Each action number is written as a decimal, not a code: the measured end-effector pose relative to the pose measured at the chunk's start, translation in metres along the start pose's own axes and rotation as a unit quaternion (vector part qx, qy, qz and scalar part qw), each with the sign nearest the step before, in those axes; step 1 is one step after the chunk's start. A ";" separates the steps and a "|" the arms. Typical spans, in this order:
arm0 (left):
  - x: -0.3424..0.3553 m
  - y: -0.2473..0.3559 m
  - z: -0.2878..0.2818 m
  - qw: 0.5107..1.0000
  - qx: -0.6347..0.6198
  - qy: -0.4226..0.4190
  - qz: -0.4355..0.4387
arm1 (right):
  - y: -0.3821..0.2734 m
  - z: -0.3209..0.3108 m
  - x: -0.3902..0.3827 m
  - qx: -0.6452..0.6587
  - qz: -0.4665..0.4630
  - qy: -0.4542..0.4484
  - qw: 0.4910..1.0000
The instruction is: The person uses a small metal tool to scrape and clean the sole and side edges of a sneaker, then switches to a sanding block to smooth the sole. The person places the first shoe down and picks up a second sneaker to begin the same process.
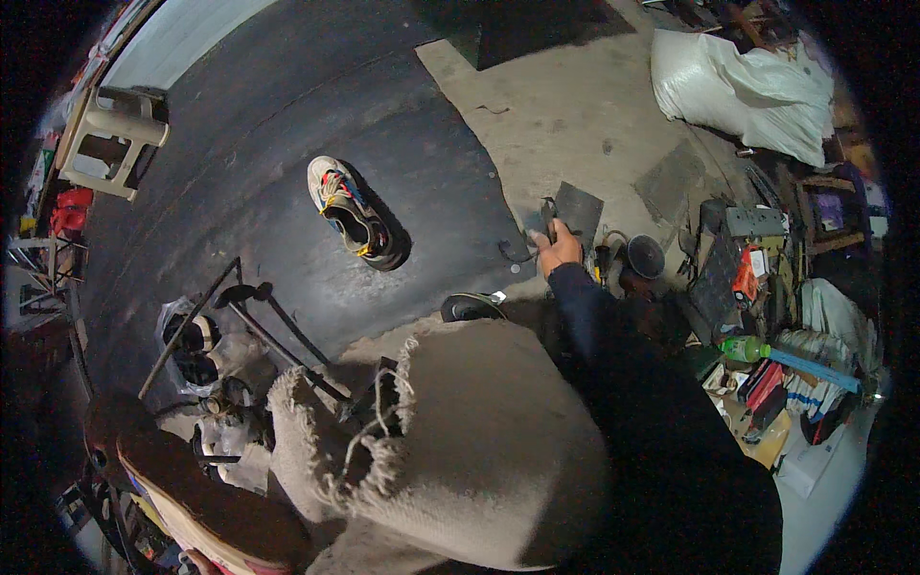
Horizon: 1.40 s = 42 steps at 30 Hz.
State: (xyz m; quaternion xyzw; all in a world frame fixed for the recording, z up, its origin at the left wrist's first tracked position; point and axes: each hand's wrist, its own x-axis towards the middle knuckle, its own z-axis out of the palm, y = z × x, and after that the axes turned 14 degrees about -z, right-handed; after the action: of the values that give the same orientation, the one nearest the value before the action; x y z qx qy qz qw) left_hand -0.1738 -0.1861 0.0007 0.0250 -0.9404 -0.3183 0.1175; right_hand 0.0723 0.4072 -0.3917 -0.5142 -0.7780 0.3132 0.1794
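At the lower left, close to the camera, is a shoe (206, 498) with a brown sole and a pale edge. Fingertips of my left hand (199, 562) show under it, gripping it; the rest of that hand is out of sight. My right hand (559, 249) reaches out over the floor, its fingers closed round a small dark object (549, 208) whose kind I cannot make out. Beside it lies a dark flat square piece (580, 211). A multicoloured sneaker (351, 213) rests on the dark floor sheet, ahead and to the left. A frayed beige cloth (479, 431) covers my lap.
A black metal stand (251, 295) rises at left near bagged shoes (196, 350). A plastic stool (113, 139) stands at far left. On the right are a round dark disc (645, 257), a green bottle (744, 349) and assorted tools. A white sack (738, 91) lies at far right.
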 end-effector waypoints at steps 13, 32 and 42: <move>-0.012 -0.014 0.017 0.994 0.056 0.080 0.057 | 0.027 0.004 -0.006 -0.044 -0.021 -0.055 0.997; -0.008 -0.011 0.022 0.999 0.000 0.046 0.023 | 0.012 -0.029 -0.009 -0.145 -0.130 -0.184 0.963; -0.010 -0.005 0.019 0.999 -0.005 0.043 0.016 | -0.025 -0.021 -0.008 -0.182 -0.141 -0.184 0.956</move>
State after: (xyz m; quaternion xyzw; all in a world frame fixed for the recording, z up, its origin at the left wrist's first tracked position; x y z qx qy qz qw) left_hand -0.1687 -0.1779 -0.0189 0.0227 -0.9330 -0.3199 0.1632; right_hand 0.0710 0.3997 -0.3590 -0.3569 -0.9058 0.2276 -0.0215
